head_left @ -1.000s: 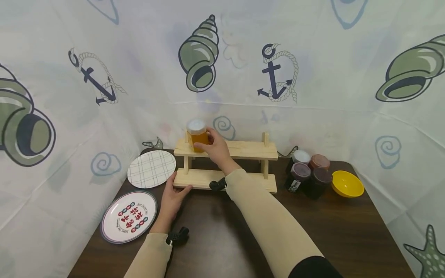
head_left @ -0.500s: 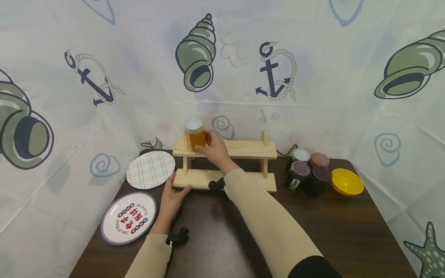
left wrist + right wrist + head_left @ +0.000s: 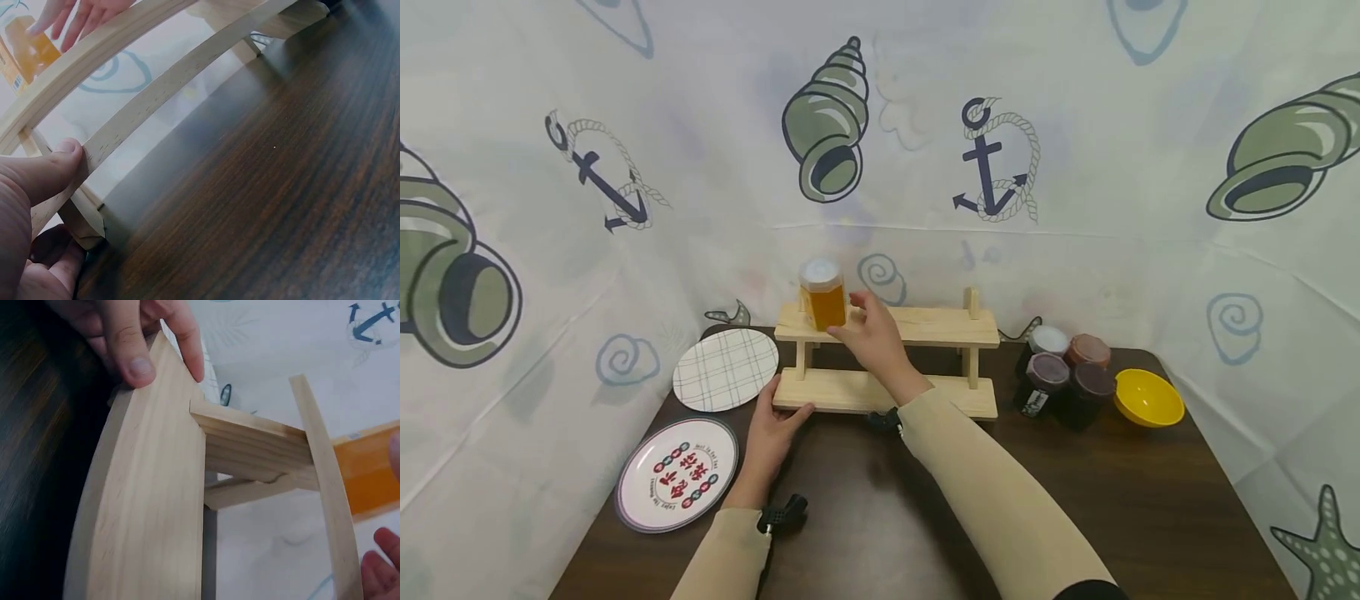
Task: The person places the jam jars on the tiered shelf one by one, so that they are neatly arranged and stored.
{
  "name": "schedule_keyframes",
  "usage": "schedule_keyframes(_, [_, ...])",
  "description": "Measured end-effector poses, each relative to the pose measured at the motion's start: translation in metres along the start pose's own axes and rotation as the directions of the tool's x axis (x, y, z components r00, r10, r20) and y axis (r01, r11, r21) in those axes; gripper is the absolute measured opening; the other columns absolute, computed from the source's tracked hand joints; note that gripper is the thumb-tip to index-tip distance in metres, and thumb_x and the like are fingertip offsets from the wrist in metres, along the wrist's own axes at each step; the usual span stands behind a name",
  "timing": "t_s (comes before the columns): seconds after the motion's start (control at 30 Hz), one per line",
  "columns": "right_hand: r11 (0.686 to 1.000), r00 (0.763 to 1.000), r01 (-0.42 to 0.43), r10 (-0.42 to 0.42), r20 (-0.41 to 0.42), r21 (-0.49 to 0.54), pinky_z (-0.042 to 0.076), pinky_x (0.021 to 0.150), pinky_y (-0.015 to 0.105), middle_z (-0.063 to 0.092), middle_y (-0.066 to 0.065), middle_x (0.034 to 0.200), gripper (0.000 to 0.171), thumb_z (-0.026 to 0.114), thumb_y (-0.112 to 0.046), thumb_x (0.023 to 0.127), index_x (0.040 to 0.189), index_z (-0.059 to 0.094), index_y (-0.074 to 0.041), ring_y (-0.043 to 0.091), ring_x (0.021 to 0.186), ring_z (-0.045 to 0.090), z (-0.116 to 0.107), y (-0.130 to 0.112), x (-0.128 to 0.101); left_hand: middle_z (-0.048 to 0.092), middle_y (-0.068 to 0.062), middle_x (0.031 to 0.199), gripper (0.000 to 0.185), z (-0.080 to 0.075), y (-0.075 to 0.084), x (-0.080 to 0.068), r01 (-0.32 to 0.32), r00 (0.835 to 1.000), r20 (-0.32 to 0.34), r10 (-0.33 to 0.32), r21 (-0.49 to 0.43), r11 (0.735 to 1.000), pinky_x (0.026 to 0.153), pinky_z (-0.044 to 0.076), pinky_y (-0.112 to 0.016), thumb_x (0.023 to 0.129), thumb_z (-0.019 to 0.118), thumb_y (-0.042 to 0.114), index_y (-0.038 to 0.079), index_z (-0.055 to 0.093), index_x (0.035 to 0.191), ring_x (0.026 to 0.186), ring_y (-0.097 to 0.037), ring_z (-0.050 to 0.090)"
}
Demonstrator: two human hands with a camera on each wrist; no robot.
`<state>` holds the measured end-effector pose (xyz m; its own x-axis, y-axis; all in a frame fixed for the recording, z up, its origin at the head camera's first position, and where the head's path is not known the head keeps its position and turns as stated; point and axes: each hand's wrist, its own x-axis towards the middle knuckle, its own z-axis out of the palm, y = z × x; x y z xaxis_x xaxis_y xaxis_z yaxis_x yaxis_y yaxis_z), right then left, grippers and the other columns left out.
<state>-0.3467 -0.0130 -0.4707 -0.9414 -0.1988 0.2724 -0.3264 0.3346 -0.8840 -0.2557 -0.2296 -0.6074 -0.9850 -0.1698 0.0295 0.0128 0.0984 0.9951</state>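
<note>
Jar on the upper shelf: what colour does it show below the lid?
Amber-orange; the jar shows it best in the head view.

The left arm (image 3: pixel 721 557), sleeved in beige, enters from the near left and slants toward the far side. The left hand (image 3: pixel 770 440) grips low, its thumb (image 3: pixel 57 170) laid over the top and pointing right, the fingers reaching to the far side and underneath. The right arm (image 3: pixel 1000 492), also in beige, crosses from near right to far left, so the right hand (image 3: pixel 880 343) sits farther and higher. Its thumb and forefinger stand parted, palm toward the left. The other fingers seem relaxed and slightly spread, though the wrist views crop them.
</note>
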Motion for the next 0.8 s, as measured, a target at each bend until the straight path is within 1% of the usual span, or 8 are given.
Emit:
schedule_keyframes(0.1, [1.000, 0.999, 0.020, -0.020, -0.029, -0.005, 0.050, 0.123, 0.048, 0.057, 0.007, 0.157, 0.067, 0.083, -0.030, 0.099, 0.156, 0.052, -0.013, 0.030, 0.147, 0.057, -0.015, 0.010, -0.015, 0.023, -0.018, 0.180, 0.102, 0.002, 0.000, 0.001, 0.001, 1.000, -0.002, -0.001, -0.005, 1.000, 0.132, 0.035, -0.047, 0.098, 0.083, 0.013, 0.010, 0.015, 0.175, 0.164, -0.034, 0.034])
schedule_keyframes(0.23, [0.995, 0.993, 0.100, -0.099, -0.064, 0.023, 0.046, 0.127, 0.043, 0.059, 0.005, 0.152, 0.062, 0.082, -0.029, 0.101, 0.154, 0.055, -0.010, 0.027, 0.145, 0.057, -0.039, 0.029, -0.043, 0.024, -0.019, 0.179, 0.102, 0.002, 0.000, 0.001, 0.009, 1.000, -0.009, -0.009, 0.015, 1.000, 0.131, 0.036, -0.048, 0.098, 0.083, 0.014, 0.010, 0.016, 0.175, 0.164, -0.035, 0.035])
schedule_keyframes(0.33, [0.987, 0.984, 0.154, -0.151, -0.093, 0.034, 0.043, 0.129, 0.043, 0.059, 0.005, 0.151, 0.060, 0.081, -0.026, 0.101, 0.153, 0.056, -0.008, 0.026, 0.145, 0.056, -0.059, 0.039, -0.068, 0.025, -0.019, 0.179, 0.102, 0.001, 0.001, 0.001, 0.003, 1.000, -0.018, -0.003, 0.032, 0.999, 0.131, 0.035, -0.051, 0.098, 0.084, 0.015, 0.010, 0.018, 0.174, 0.164, -0.036, 0.035])
schedule_keyframes(0.47, [0.977, 0.966, 0.211, -0.209, -0.153, -0.002, 0.043, 0.129, 0.045, 0.062, 0.007, 0.150, 0.058, 0.083, -0.020, 0.099, 0.151, 0.058, -0.009, 0.028, 0.145, 0.056, -0.087, 0.041, -0.099, 0.025, -0.019, 0.179, 0.102, -0.001, 0.001, 0.002, 0.007, 1.000, -0.027, -0.006, 0.045, 0.999, 0.132, 0.034, -0.052, 0.097, 0.086, 0.016, 0.010, 0.020, 0.174, 0.164, -0.036, 0.034])
schedule_keyframes(0.57, [0.965, 0.942, 0.257, -0.260, -0.213, -0.045, 0.043, 0.128, 0.040, 0.063, 0.008, 0.147, 0.056, 0.084, -0.012, 0.097, 0.148, 0.061, -0.011, 0.030, 0.147, 0.056, -0.110, 0.039, -0.119, 0.024, -0.020, 0.179, 0.103, -0.001, 0.001, 0.002, 0.018, 1.000, -0.022, -0.016, 0.058, 0.998, 0.132, 0.034, -0.051, 0.097, 0.086, 0.017, 0.010, 0.019, 0.174, 0.165, -0.037, 0.033])
schedule_keyframes(0.67, [0.950, 0.910, 0.309, -0.308, -0.278, -0.043, 0.041, 0.129, 0.033, 0.063, 0.011, 0.145, 0.056, 0.083, -0.002, 0.096, 0.147, 0.062, -0.011, 0.034, 0.148, 0.055, -0.135, 0.039, -0.135, 0.024, -0.021, 0.179, 0.103, 0.000, 0.002, 0.001, 0.015, 1.000, -0.028, -0.013, 0.073, 0.997, 0.131, 0.034, -0.052, 0.097, 0.086, 0.017, 0.011, 0.018, 0.174, 0.164, -0.037, 0.033])
schedule_keyframes(0.73, [0.938, 0.880, 0.345, -0.338, -0.333, -0.041, 0.040, 0.129, 0.029, 0.063, 0.014, 0.144, 0.056, 0.080, 0.006, 0.095, 0.147, 0.061, -0.006, 0.033, 0.148, 0.054, -0.152, 0.042, -0.145, 0.025, -0.020, 0.178, 0.102, 0.001, 0.003, 0.000, 0.015, 0.999, -0.030, -0.013, 0.074, 0.997, 0.131, 0.035, -0.052, 0.097, 0.086, 0.017, 0.011, 0.019, 0.174, 0.164, -0.037, 0.034])
schedule_keyframes(0.8, [0.924, 0.841, 0.382, -0.358, -0.405, -0.024, 0.040, 0.129, 0.028, 0.062, 0.019, 0.143, 0.055, 0.077, 0.013, 0.094, 0.144, 0.059, 0.001, 0.031, 0.146, 0.055, -0.170, 0.048, -0.155, 0.025, -0.021, 0.179, 0.103, 0.002, 0.001, 0.000, 0.014, 1.000, -0.022, -0.013, 0.071, 0.997, 0.130, 0.035, -0.052, 0.097, 0.086, 0.018, 0.010, 0.019, 0.174, 0.164, -0.037, 0.034])
